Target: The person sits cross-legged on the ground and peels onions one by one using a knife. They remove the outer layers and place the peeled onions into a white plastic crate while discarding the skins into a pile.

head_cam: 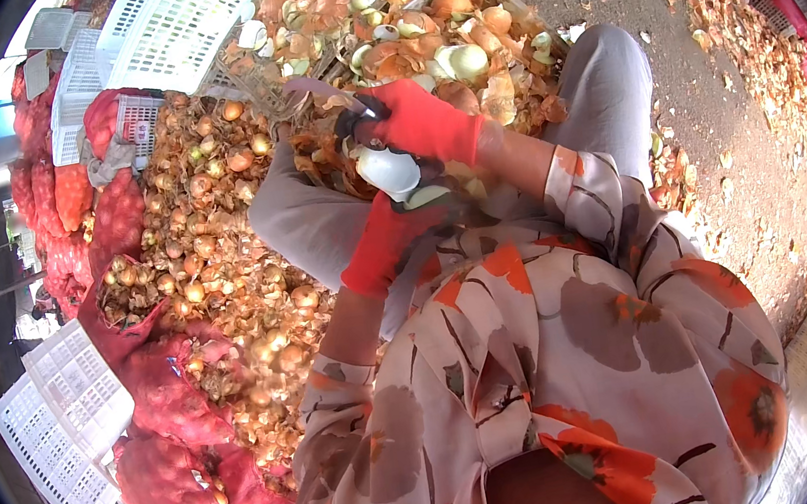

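My right hand [422, 123], in a red glove with dark fingers, grips the dark handle of a small knife [364, 106]. Its narrow blade points up and left. Just below, a peeled white onion [389, 170] lies between both hands, touching the fingers of my left hand [401, 233], which wears the same kind of glove. Part of that hand is blurred, and a pale green onion surface [428, 194] shows at it. Beyond the hands, a crate [520, 0] holds peeled and unpeeled onions [452, 3] among loose skins.
A broad heap of small unpeeled onions [202, 246] spreads at the left, bordered by red mesh sacks [171, 394]. White plastic crates [77, 390] stand at far left and more [187, 29] at the top. Onion skins [749, 51] litter the ground at the right.
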The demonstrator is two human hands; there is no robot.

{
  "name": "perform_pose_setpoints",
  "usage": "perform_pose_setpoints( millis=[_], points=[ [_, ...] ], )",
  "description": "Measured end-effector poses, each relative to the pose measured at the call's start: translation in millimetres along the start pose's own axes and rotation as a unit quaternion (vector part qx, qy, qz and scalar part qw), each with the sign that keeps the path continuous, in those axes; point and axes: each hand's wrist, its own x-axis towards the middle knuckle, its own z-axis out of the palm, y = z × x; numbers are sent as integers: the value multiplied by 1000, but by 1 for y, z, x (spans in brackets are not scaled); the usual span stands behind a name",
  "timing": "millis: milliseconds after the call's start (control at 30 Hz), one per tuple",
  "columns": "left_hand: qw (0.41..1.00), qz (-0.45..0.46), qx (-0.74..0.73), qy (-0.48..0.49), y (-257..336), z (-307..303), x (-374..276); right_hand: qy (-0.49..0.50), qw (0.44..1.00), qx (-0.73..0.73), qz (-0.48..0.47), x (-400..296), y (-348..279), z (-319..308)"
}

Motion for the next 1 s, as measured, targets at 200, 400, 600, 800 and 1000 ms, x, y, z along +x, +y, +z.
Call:
perform_pose_setpoints(
  millis=[200,400,600,800,1000],
  points=[
    [986,148,61,49,-70,-38,34,73,987,-143,-8,-7,-9,-32],
    [958,237,53,150,-11,9,27,68,939,-310,-135,-55,-10,-40],
    [975,174,-5,140,-19,-7,43,-26,992,-122,19,-64,-20,-34],
    [857,321,259,309,-37,-7,54,61,973,-209,-81,-69,-7,-12],
    [913,235,-122,312,-38,-2,66,145,948,-270,-81,-72,-2,12]
  ],
)
